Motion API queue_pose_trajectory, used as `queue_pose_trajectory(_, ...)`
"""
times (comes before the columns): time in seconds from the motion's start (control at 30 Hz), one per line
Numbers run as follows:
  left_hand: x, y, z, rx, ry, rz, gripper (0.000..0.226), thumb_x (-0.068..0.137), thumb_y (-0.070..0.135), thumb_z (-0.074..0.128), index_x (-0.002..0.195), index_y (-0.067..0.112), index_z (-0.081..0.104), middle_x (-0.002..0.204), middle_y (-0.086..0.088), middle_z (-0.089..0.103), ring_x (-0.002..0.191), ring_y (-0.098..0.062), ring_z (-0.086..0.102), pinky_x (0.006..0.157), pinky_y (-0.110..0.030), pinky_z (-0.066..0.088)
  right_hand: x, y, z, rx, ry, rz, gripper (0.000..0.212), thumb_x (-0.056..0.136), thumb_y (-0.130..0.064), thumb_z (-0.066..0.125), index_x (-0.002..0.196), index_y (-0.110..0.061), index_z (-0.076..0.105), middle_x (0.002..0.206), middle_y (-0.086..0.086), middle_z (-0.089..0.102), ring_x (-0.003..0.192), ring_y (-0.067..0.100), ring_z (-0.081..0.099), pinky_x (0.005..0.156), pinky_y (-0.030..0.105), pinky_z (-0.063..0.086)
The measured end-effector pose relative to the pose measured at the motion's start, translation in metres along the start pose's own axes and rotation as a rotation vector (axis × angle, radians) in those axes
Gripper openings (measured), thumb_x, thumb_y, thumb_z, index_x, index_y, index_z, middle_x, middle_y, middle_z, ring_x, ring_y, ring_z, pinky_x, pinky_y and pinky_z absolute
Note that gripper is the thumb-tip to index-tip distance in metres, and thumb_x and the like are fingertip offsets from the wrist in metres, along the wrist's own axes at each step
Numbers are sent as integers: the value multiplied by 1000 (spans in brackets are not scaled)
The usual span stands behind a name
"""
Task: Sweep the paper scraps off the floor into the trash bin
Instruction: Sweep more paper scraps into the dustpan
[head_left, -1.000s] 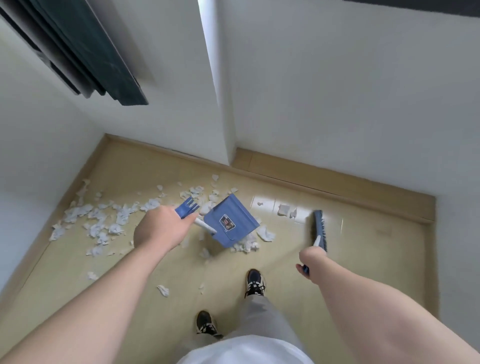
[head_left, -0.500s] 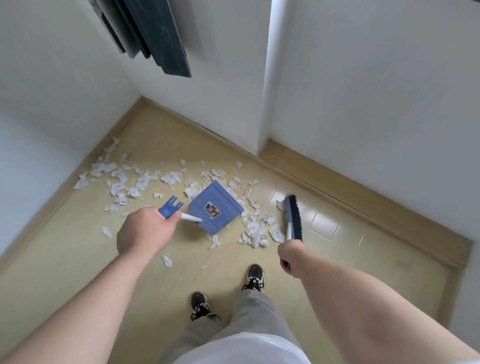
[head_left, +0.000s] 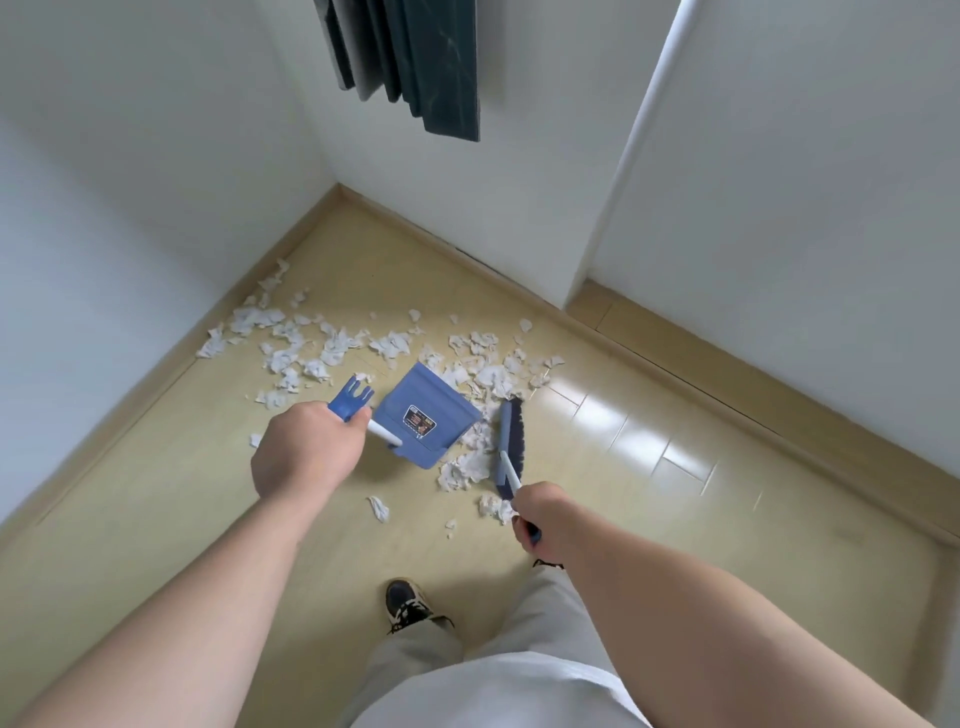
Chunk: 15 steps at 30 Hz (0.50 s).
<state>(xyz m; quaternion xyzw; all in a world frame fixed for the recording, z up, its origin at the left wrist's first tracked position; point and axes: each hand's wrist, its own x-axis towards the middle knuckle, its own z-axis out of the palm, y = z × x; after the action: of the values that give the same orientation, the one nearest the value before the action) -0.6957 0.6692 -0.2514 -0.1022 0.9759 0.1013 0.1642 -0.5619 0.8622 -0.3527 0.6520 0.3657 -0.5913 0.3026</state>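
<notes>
Paper scraps (head_left: 337, 345), white and torn, lie on the tan floor (head_left: 156, 493) in a corner between white walls. The main spread runs from 9 to 2 o'clock of the blue dustpan (head_left: 431, 400) and is densest toward 10 o'clock, near the baseboard (head_left: 171, 364). A tighter heap (head_left: 462, 467) sits at 4 to 5 o'clock of the pan, squeezed between the pan edge and the broom head (head_left: 511, 431) and touching both. A few strays lie at 6 o'clock of the pan, including one single scrap (head_left: 378, 508) apart from the rest.

The dustpan is low at the floor and tilted, its back with a printed label (head_left: 418, 420) toward the camera. Cannot tell if any scraps are inside.

The left hand (head_left: 306, 452) has its fingers curled tight round the dustpan handle, back of hand to the camera. The blue forked handle end (head_left: 350, 400) sticks out at 1 o'clock of the hand. The white shaft (head_left: 384, 434) exits at 3 o'clock toward the pan.

The right hand (head_left: 543, 512) is a closed fist on the broom handle (head_left: 509, 470), which rises toward 11 o'clock into the head. The dark grip end (head_left: 532, 535) pokes out at 6 o'clock of the fist.

The broom head has dark bristles, its long axis runs roughly 12 to 6, and it sits at 3 o'clock of the pan.

Dark green panels (head_left: 415, 62) hang at 12 o'clock of the frame. A black-and-white shoe (head_left: 408, 605) and light trousers (head_left: 519, 613) are at 6 o'clock. Glare patches (head_left: 623, 431) show on the floor at 3 o'clock.
</notes>
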Motion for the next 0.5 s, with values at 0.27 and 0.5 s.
queue_pose_trajectory(0.27, 21, -64, -23, -27, -14, 98, 41, 92, 51, 58, 66, 19, 57, 66, 0, 60, 62, -26, 58, 55, -26, 40, -30, 39, 54, -46, 60, -134, 15, 95, -9, 42, 103, -4, 55, 82, 8, 49, 52, 13, 40, 31, 10, 32)
queue_pose_trajectory(0.5, 23, -83, -31, -104, -59, 129, 38, 92, 49, 58, 71, 18, 61, 67, 1, 60, 67, -28, 60, 55, -26, 39, -41, 72, 55, -5, 193, -124, 14, 96, -8, 44, 103, -4, 55, 80, 8, 46, 54, 14, 38, 32, 9, 34)
